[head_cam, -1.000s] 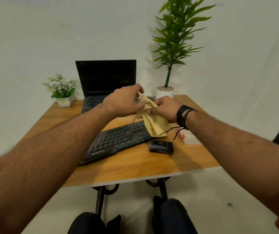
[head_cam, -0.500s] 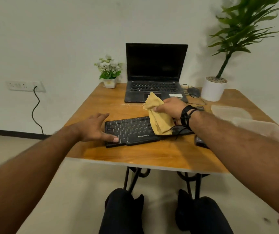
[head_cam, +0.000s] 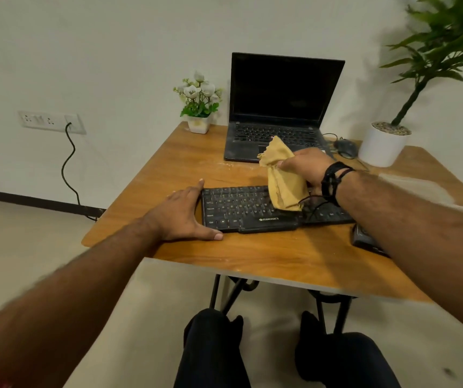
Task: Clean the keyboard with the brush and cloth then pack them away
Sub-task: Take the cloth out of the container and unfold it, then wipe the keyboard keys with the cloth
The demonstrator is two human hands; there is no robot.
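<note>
A black keyboard (head_cam: 241, 208) lies across the wooden table (head_cam: 252, 256), partly hidden on the right by my forearm. My right hand (head_cam: 306, 166) grips a yellow cloth (head_cam: 280, 177) that hangs down over the keyboard's right half. My left hand (head_cam: 185, 217) lies flat against the keyboard's left end, fingers straight along its edge and thumb by the front corner. No brush is visible.
An open black laptop (head_cam: 278, 113) stands behind the keyboard. A small flower pot (head_cam: 198, 107) sits at the back left, a mouse (head_cam: 346, 148) and a large white plant pot (head_cam: 383, 145) at the back right. A black case (head_cam: 364, 239) lies under my right forearm.
My left hand let go of the cloth and came down against the keyboard's left end. My right hand kept the cloth above the keyboard. The view swung left.
</note>
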